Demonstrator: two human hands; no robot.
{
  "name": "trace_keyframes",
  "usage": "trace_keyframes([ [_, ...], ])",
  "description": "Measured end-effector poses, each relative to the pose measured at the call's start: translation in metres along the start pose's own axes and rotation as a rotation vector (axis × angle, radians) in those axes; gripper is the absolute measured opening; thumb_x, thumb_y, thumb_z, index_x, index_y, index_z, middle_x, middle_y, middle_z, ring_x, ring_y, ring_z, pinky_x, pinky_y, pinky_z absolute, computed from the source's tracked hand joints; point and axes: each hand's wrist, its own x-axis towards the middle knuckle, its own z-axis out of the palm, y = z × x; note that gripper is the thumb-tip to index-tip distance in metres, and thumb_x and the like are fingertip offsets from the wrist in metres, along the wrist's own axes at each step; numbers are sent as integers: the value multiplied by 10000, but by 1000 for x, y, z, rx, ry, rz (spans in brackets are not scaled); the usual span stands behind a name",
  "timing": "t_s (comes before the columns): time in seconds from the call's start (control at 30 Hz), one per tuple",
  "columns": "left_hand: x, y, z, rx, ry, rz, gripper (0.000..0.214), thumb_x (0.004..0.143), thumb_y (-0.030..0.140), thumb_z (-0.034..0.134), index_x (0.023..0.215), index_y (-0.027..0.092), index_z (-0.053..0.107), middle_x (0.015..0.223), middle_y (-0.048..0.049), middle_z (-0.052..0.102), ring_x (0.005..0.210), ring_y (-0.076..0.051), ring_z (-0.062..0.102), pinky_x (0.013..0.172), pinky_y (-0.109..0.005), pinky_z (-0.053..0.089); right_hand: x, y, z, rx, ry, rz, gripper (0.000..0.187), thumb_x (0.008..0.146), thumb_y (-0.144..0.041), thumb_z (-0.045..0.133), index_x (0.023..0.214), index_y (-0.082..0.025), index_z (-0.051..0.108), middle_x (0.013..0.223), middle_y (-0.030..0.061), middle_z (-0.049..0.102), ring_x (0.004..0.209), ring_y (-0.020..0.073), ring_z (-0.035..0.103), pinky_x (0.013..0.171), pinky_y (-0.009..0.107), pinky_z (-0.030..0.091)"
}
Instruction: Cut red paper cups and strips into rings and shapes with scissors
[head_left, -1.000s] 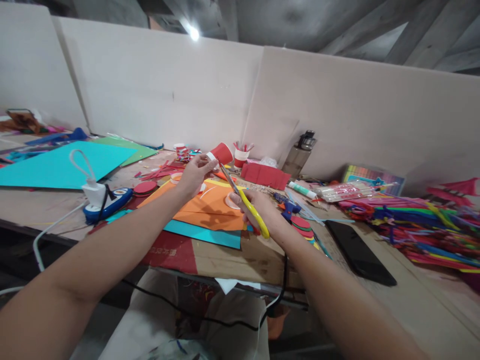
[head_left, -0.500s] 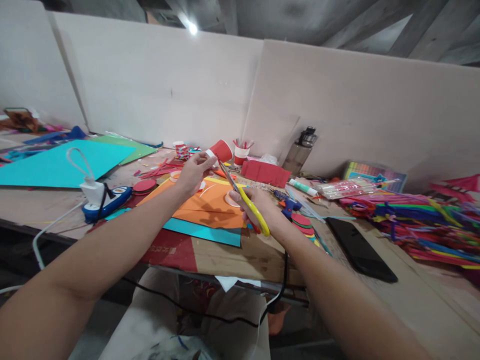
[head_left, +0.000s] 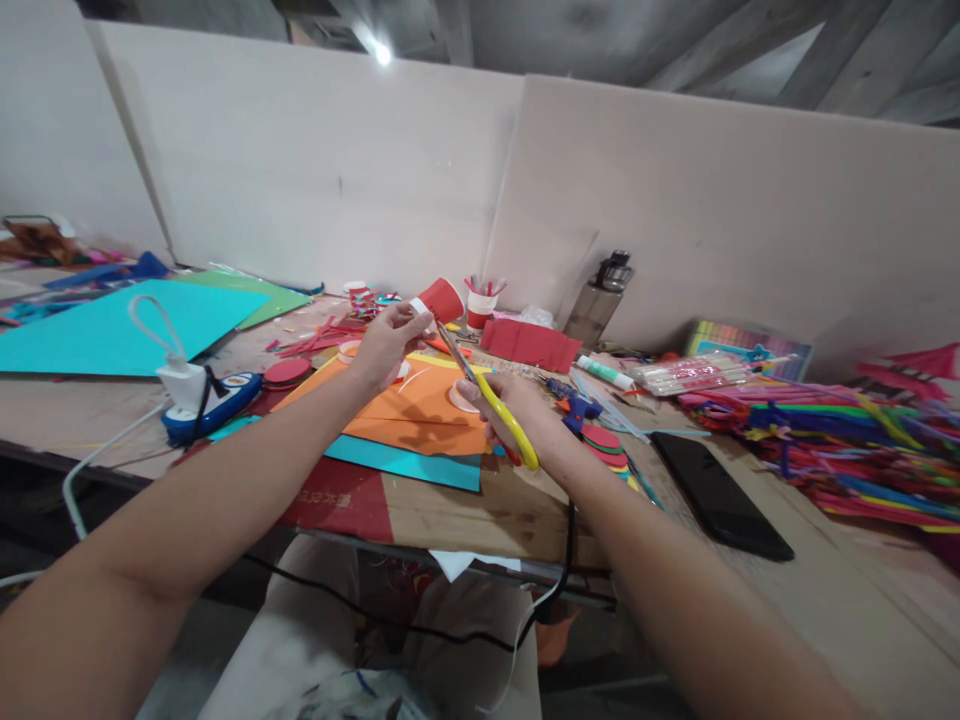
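My left hand [head_left: 390, 345] is closed on a red and white paper cup [head_left: 442, 300], tilted on its side above the table. In my right hand [head_left: 506, 405] is a pair of scissors [head_left: 510, 425] with yellow handles. Their blades reach up to the cup's edge beside my left fingertips; whether the blades bite into the cup is too small to tell. Below both hands lie orange sheets [head_left: 442, 435] on top of a turquoise sheet [head_left: 405, 462]. A round paper piece [head_left: 463, 398] sits under my right fingers, partly hidden.
To the left are a blue power strip [head_left: 217, 410] and a large turquoise sheet [head_left: 127, 325]. A black phone [head_left: 720, 495], a bottle [head_left: 596, 305], a glue gun [head_left: 579, 410] and bundles of pipe cleaners [head_left: 840, 440] lie to the right. Behind stands a cup of strips [head_left: 481, 308].
Both hands hold almost the same pose, with the scissors still at the cup. The whole view has shifted very slightly.
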Motion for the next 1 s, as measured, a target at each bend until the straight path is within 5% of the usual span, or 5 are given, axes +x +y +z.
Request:
trace_keyframes([
  [1.0, -1, 4, 1, -2, -41, -31, 282, 689, 267, 802, 840, 144, 599, 754, -18, 639, 646, -92, 619, 550, -196, 414, 0, 1, 0, 64, -22, 26, 530, 794, -742, 534, 780, -213, 501, 566, -33, 478, 398, 116, 501, 340, 216, 348],
])
